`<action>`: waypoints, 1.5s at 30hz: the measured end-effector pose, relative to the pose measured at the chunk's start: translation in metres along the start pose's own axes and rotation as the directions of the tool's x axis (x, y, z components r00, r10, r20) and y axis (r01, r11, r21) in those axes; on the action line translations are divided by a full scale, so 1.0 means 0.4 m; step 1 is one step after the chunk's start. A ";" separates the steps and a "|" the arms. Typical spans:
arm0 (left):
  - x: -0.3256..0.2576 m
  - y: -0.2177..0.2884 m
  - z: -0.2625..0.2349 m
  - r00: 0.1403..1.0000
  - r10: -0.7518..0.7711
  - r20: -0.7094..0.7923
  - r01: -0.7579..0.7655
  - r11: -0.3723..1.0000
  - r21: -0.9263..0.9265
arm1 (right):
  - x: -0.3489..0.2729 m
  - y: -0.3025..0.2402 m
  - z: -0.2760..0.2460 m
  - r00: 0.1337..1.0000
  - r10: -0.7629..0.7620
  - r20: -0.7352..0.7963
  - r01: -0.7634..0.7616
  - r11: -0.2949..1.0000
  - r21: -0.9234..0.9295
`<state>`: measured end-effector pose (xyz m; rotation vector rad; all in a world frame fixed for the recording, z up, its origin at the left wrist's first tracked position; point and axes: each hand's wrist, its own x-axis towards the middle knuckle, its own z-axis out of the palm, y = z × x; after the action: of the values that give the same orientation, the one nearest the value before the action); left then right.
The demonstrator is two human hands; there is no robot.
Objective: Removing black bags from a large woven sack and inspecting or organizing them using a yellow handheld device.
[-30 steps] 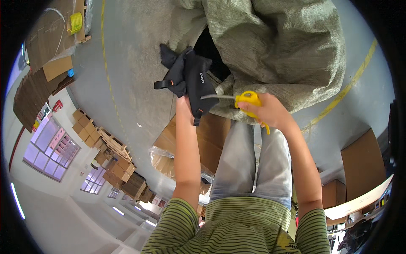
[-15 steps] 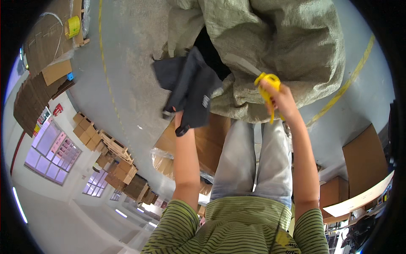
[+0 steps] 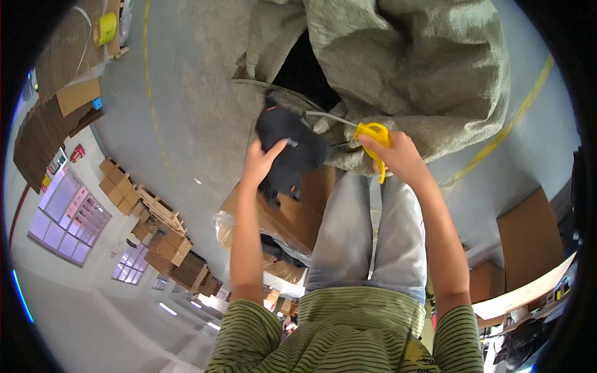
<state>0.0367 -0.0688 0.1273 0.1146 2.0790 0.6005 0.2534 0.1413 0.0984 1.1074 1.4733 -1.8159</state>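
A black cloth item (image 3: 292,132) is held at the near side of the sack (image 3: 429,74) by the left grip (image 3: 259,163), closed about its edge. A yellow tool (image 3: 372,137) is clasped in the right grip (image 3: 401,159), farther right along the sack.

Most fingers of my left hand (image 3: 259,163) are hidden behind the black fabric item (image 3: 289,133) — blurred along its lower end. The upper edge cuts off the woven sack (image 3: 429,81); its interior (image 3: 308,74) is too dark to tell.
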 end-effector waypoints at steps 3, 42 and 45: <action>-0.185 -0.066 -0.113 0.987 -0.151 0.049 0.151 0.988 -0.009 | -0.001 0.027 -0.012 0.996 0.013 -0.084 -0.007 0.997 0.080; 0.703 -0.225 0.080 0.965 0.223 -0.136 -0.126 0.853 0.507 | 0.074 0.152 0.146 0.987 0.116 -0.111 -0.004 0.708 0.707; 0.559 -0.138 0.113 0.823 0.545 -0.158 -0.513 0.834 0.206 | 0.068 0.141 0.148 0.903 0.210 -0.374 0.056 0.807 0.588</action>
<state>-0.0429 -0.0314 -0.0905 0.7767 2.3065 0.8098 0.2707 0.0721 0.0496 1.9461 1.0476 -2.1296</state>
